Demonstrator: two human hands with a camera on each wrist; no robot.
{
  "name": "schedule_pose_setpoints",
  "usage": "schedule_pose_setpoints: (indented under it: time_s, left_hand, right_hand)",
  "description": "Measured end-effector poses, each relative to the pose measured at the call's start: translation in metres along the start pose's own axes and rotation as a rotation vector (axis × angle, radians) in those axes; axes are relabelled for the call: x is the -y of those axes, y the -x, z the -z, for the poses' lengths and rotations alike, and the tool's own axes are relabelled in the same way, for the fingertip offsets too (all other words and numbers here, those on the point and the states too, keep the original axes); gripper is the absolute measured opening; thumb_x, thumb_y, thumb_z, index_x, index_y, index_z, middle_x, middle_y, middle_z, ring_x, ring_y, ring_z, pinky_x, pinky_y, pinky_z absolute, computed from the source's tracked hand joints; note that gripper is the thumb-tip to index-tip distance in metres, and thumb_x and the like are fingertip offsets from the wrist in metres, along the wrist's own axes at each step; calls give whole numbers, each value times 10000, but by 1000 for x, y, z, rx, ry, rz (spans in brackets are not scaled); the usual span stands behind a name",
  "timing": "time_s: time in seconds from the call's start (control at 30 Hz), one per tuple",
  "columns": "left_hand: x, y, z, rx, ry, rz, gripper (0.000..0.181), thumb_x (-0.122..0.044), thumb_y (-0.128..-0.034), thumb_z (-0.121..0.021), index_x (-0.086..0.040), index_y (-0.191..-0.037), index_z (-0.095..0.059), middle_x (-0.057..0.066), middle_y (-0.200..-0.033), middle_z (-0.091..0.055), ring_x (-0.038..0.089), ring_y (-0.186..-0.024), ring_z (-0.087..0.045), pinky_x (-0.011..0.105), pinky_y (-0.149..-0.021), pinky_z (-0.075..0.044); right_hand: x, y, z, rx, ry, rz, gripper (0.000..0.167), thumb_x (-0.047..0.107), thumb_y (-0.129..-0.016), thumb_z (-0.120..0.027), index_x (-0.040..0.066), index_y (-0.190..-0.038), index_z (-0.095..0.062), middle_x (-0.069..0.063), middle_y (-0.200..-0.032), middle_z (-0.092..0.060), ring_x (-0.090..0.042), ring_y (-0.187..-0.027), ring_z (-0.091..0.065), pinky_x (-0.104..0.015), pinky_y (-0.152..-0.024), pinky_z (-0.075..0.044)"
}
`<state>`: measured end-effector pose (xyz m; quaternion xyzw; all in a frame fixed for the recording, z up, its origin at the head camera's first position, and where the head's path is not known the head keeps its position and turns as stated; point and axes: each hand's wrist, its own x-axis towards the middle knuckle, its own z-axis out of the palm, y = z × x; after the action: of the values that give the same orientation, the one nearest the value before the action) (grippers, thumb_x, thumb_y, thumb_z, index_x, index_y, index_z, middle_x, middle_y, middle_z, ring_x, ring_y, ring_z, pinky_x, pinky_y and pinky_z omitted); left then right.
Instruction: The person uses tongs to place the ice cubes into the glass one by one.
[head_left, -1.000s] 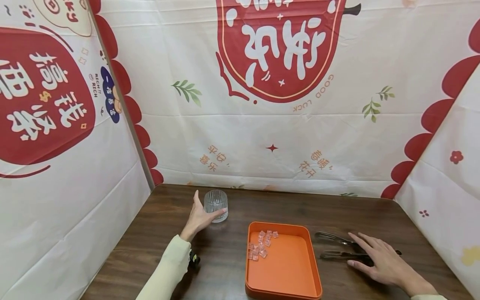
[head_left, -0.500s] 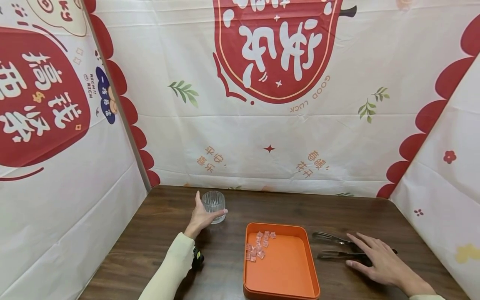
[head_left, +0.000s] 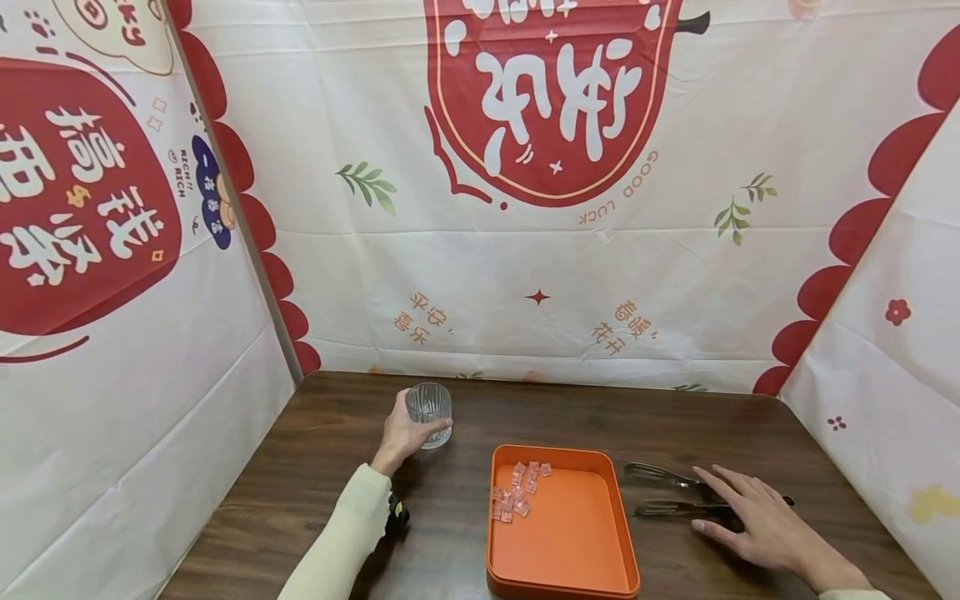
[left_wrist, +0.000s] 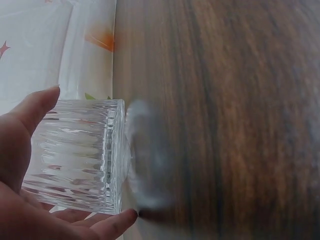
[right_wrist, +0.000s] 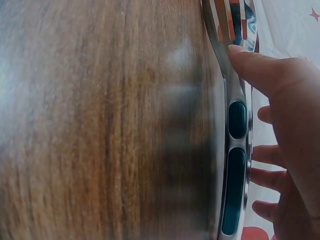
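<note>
A clear ribbed drinking glass (head_left: 430, 408) stands at the back left of the table. My left hand (head_left: 401, 435) grips it from the left. In the left wrist view the thumb lies along one side of the glass (left_wrist: 75, 155) and the fingers curve round the other, partly hidden behind it. Metal tongs (head_left: 678, 481) lie on the table at the right, arms spread. Over their handle end rests my right hand (head_left: 757, 521), fingers relaxed. In the right wrist view the thumb tip touches the tongs (right_wrist: 235, 190), which have dark green grip inserts, and the fingers sit loosely alongside.
An orange tray (head_left: 570, 542) stands between the hands, with several clear pinkish cubes (head_left: 517, 502) in its left part. Brown wooden table (head_left: 300, 467) extends around it. Printed white cloth walls (head_left: 480, 275) border the back and both sides.
The left hand's raised fingers have closed in round the glass. The right hand stays on the tongs. The head view has shifted slightly.
</note>
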<state>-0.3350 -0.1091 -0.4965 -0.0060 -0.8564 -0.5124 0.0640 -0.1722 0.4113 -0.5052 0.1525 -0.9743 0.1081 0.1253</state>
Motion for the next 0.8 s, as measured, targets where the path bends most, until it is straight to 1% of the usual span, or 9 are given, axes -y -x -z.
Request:
schedule_pose_setpoints:
  time_s: [0.1, 0.2, 0.37, 0.53, 0.67, 0.8]
  left_hand:
    - [1, 0, 1, -14, -12, -21, 906, -328, -700, -901, -79, -1411, -397, 198, -1253, -606, 362, -1138, -585, 527, -942, -477]
    - [2, 1, 2, -19, -18, -23, 896, -332, -703, -899, -80, -1406, -404, 201, -1254, -610, 365, -1140, -588, 526, -944, -479]
    - [4, 2, 5, -15, -43, -30, 897, -347, -702, -898, -75, -1404, -409, 200, -1262, -605, 368, -1149, -580, 535, -943, -479]
    - [5, 5, 9, -14, -76, -45, 913, -357, -674, -911, -64, -1392, -429, 193, -1243, -622, 358, -1134, -592, 522, -947, -480]
    - [5, 10, 13, -2, -80, -47, 920, -376, -664, -914, -79, -1392, -436, 177, -1232, -632, 335, -1124, -599, 505, -948, -482]
    - [3, 16, 18, 28, -80, -78, 908, -380, -673, -909, -75, -1389, -440, 168, -1225, -629, 322, -1113, -601, 507, -929, -489]
  right_hand:
    - [1, -1, 0, 5, 3, -2, 747, 492, -818, -763, 139, -1426, -509, -249, -1357, -528, -489, -1184, -499, -661, -896, -354]
    - [1, -1, -1, 8, 6, -5, 750, 498, -816, -763, 139, -1425, -510, -249, -1356, -529, -487, -1184, -496, -663, -900, -352]
    - [2, -3, -2, 17, 2, -3, 756, 502, -817, -760, 133, -1426, -507, -251, -1352, -530, -493, -1184, -498, -658, -912, -346]
    - [2, -6, -5, 26, -9, 9, 766, 499, -816, -762, 131, -1433, -498, -264, -1350, -524, -502, -1186, -496, -654, -922, -336]
    - [2, -9, -8, 17, -9, 28, 769, 499, -808, -771, 129, -1426, -503, -258, -1339, -533, -494, -1176, -507, -651, -913, -347]
    - [1, -11, -9, 8, -6, 36, 772, 501, -802, -776, 134, -1425, -507, -235, -1337, -544, -478, -1164, -519, -652, -893, -364]
